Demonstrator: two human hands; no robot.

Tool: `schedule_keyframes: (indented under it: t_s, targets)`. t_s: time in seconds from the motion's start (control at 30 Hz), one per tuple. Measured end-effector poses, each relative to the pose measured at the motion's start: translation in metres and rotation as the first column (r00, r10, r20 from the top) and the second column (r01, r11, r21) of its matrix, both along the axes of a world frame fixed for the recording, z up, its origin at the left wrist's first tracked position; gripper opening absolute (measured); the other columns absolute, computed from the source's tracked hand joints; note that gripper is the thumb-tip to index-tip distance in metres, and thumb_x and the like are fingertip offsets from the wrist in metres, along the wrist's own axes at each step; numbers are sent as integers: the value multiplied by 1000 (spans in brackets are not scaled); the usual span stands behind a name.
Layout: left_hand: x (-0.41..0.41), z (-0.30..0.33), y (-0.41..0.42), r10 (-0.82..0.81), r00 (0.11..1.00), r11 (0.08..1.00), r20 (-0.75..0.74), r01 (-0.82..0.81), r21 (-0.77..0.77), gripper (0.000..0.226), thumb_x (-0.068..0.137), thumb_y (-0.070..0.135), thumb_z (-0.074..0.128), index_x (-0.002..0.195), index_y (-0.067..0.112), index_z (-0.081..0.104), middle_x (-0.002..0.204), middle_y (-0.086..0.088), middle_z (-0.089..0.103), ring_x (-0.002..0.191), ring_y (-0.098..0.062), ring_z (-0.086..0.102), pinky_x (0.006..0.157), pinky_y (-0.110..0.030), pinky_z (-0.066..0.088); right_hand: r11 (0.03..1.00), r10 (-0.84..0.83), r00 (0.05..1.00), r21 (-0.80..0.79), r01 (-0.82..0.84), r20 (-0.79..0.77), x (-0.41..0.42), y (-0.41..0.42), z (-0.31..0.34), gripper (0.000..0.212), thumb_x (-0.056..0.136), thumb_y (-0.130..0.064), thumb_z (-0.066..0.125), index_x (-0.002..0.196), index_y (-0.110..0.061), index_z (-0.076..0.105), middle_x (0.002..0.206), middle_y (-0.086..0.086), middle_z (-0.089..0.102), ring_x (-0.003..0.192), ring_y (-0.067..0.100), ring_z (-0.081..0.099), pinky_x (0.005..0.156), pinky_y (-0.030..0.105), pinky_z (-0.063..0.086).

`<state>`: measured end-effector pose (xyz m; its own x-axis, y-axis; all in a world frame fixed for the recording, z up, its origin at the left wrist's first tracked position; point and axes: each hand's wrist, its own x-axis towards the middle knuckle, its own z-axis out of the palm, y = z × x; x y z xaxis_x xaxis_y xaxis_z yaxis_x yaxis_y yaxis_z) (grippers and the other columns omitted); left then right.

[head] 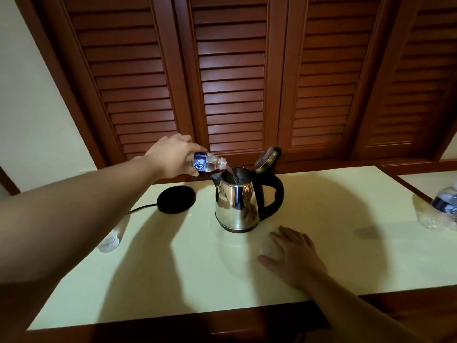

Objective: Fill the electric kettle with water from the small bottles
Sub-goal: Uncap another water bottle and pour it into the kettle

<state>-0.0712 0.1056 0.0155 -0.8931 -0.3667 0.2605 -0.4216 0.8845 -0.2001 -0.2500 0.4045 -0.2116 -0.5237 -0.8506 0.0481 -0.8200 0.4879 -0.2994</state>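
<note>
Bottle [206,162] lies tilted, neck over the open kettle [238,201] mouth, left hand [173,154] clamped round it; right hand [294,256] rests flat on the worktop [173,280].

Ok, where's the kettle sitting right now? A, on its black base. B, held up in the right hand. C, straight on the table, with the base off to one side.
C: the kettle stands on the table, and the base lies bare beside it, while the right hand rests flat on the table.
</note>
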Motion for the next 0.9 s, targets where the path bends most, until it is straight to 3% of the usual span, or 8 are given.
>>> schedule_keyframes:
  t_s: [0.3,0.53,0.9]
  targets:
    - [-1,6,-4,-18,1000,1000,6,18,-8,76,81,54,82,150,35,53,107,3,51,112,-25,54,87,-40,48,1000,1,1000,0,-1,16,2,1,3,93,82,-89,39,158,-37,30,170,-8,17,156,14,11,127,41,3]
    - [-6,12,-5,-29,999,999,21,30,-45,77,81,56,81,150,40,51,105,5,45,115,-26,51,82,-36,34,1000,-3,1000,2,3,31,2,1,3,93,82,-89,39,159,-37,30,170,-9,17,155,14,10,127,42,3]
    - [-9,22,-2,-43,993,994,109,54,-94,78,84,59,77,153,38,48,105,6,41,116,-23,49,85,-38,36,1000,-12,1000,-6,13,26,2,1,2,95,80,-90,39,159,-37,31,169,-9,19,155,14,12,126,41,3]
